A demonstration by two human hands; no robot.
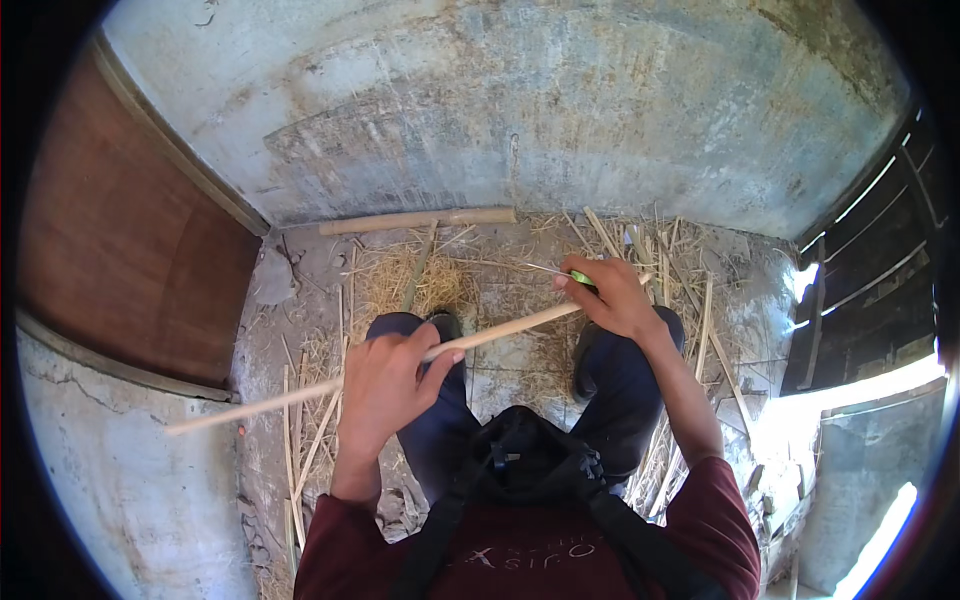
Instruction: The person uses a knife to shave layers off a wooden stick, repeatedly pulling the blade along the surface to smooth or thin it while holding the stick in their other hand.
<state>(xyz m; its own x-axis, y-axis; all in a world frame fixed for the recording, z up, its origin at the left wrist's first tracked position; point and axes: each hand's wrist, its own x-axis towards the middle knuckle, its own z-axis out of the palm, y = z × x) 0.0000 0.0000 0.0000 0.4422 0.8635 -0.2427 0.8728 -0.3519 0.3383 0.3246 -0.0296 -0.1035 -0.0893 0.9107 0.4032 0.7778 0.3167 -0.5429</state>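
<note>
A long, pale bamboo strip (520, 324) lies slantwise across my lap, its left end lower and a little blurred. My left hand (385, 385) is closed round it near the middle, thumb along the near side. In my right hand (615, 297) is a small knife (580, 278) with a green handle, its thin blade pointing left above the strip. The strip's right end runs beneath that hand and shows just past it; whether those fingers also touch the strip is hidden.
Straw-like shavings (395, 280) cover the floor around my feet. Several loose strips (708, 310) lie to both sides. A thick bamboo pole (420, 220) rests along the base of the stained wall (600, 130). A brown panel (130, 230) stands at left, dark slatted boards (870, 270) at right.
</note>
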